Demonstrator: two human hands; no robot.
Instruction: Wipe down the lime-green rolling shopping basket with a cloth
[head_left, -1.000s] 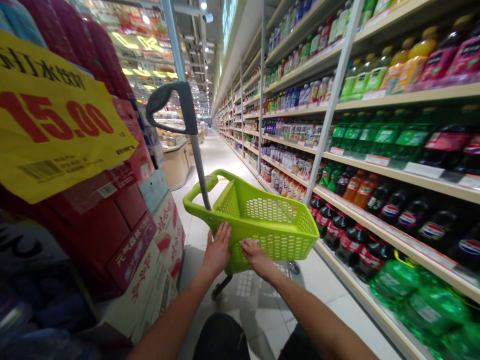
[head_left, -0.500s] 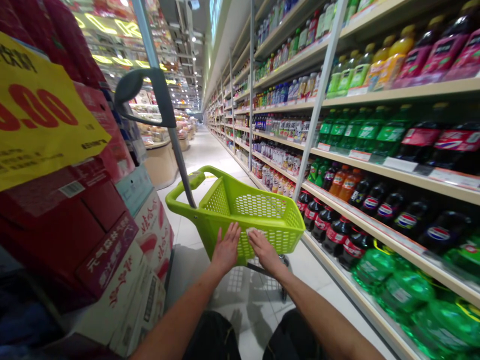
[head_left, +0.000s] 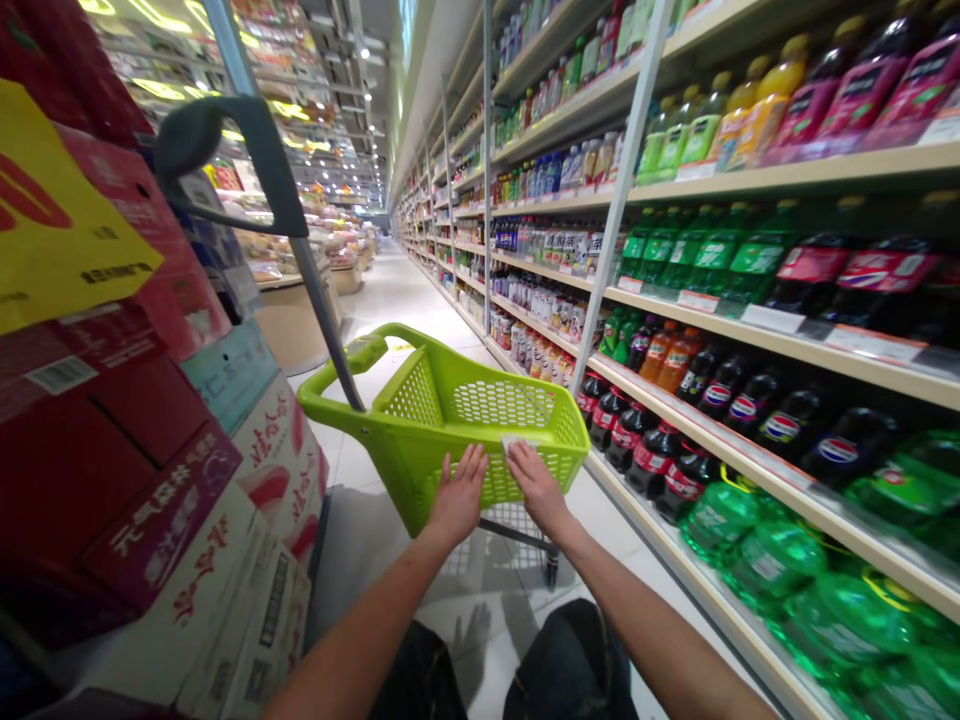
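Observation:
A lime-green shopping cart (head_left: 401, 440) with perforated walls stands in front of me on the aisle floor. My left hand (head_left: 458, 492) lies against its near side wall, fingers stretched out and holding nothing. My right hand (head_left: 537, 487) presses a small white wipe (head_left: 512, 443) onto the same wall near the upper rim, to the right of my left hand. Folds of the wipe show past the fingertips; the rest is hidden under them. A grey pole rises from the cart's left end to a dark grey handle (head_left: 274, 170).
Shelves of bottled drinks (head_left: 750, 250) line the right side, with large green bottles (head_left: 765, 555) low down. Stacked cartons (head_left: 150, 480) and a yellow price sign (head_left: 67, 220) stand close on the left. A pale tiled floor (head_left: 427, 295) runs ahead.
My right hand with the wipe has moved slightly up the cart wall, towards the rim. My left hand stays flat on the wall. The view has shifted, so the cart appears further left.

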